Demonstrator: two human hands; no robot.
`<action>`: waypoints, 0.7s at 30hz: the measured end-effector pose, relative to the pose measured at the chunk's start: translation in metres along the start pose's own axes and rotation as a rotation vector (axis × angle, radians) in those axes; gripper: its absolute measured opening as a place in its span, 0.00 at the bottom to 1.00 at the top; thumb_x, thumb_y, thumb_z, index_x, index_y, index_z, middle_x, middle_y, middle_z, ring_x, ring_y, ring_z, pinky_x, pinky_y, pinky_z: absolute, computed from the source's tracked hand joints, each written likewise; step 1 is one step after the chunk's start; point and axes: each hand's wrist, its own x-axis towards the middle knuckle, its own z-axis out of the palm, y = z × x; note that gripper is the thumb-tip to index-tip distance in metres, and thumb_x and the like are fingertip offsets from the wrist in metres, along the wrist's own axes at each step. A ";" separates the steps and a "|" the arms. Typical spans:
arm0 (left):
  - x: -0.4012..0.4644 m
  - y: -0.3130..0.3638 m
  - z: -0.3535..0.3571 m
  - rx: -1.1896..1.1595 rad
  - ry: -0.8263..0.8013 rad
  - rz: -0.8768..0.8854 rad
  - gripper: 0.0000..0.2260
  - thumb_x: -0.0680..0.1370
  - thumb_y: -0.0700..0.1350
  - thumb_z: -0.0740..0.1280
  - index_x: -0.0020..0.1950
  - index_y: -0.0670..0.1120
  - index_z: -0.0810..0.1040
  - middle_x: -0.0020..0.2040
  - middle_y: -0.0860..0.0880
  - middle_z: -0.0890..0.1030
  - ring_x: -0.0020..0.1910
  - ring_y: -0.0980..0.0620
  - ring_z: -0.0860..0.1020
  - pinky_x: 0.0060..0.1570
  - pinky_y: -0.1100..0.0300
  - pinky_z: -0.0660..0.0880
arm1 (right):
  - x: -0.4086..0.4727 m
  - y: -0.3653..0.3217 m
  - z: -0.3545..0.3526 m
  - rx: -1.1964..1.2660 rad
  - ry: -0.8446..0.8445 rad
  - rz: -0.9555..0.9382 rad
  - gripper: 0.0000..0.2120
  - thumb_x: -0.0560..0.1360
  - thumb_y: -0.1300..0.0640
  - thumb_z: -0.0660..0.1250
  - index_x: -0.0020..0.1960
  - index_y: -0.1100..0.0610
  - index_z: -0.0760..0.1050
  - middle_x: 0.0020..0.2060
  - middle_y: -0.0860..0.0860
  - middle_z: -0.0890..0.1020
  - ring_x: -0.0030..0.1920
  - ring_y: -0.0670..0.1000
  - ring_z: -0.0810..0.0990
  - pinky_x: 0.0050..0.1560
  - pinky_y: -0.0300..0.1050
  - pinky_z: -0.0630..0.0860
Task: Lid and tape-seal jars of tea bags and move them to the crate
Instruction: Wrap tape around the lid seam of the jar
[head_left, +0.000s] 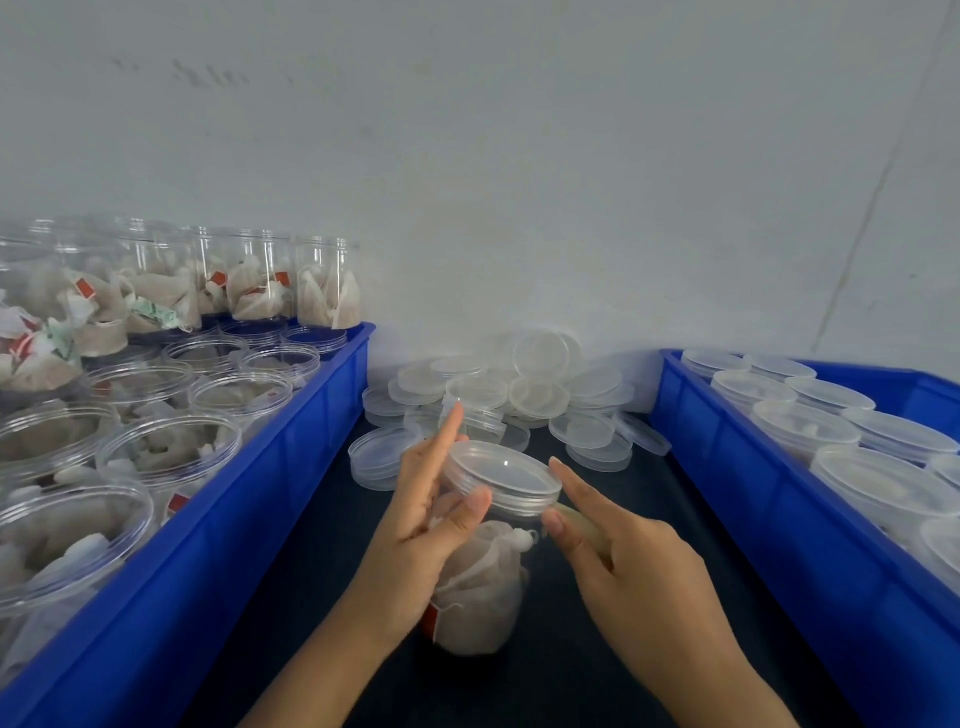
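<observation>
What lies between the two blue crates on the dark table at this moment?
In the head view, between the left crate and right crate: a heap of loose lids, and nearer, the lidded jar held by both hands.

Both forearms reach in from below. Left hand (423, 512) raised, index finger straight up, thumb bent inward. Right hand (628, 551) opposite, index extended, thumb pinching.
</observation>
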 end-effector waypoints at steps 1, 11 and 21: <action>0.000 0.001 0.003 0.029 0.017 0.015 0.28 0.74 0.58 0.68 0.72 0.67 0.61 0.61 0.77 0.70 0.63 0.75 0.68 0.57 0.75 0.70 | 0.000 -0.001 0.001 0.005 0.007 0.008 0.24 0.77 0.35 0.51 0.73 0.28 0.53 0.27 0.43 0.73 0.31 0.39 0.72 0.32 0.35 0.67; -0.001 -0.005 0.014 0.210 0.198 0.040 0.33 0.61 0.68 0.73 0.63 0.70 0.65 0.59 0.68 0.75 0.59 0.72 0.73 0.49 0.77 0.71 | -0.006 -0.009 0.009 -0.025 0.043 -0.086 0.27 0.80 0.39 0.47 0.76 0.34 0.41 0.32 0.42 0.70 0.35 0.41 0.72 0.35 0.36 0.69; 0.004 -0.012 0.008 0.296 0.247 0.028 0.51 0.52 0.77 0.71 0.72 0.64 0.62 0.59 0.66 0.74 0.59 0.68 0.74 0.56 0.66 0.74 | 0.003 -0.002 -0.003 0.095 -0.106 0.082 0.26 0.76 0.33 0.55 0.73 0.30 0.57 0.39 0.38 0.79 0.42 0.39 0.77 0.47 0.40 0.75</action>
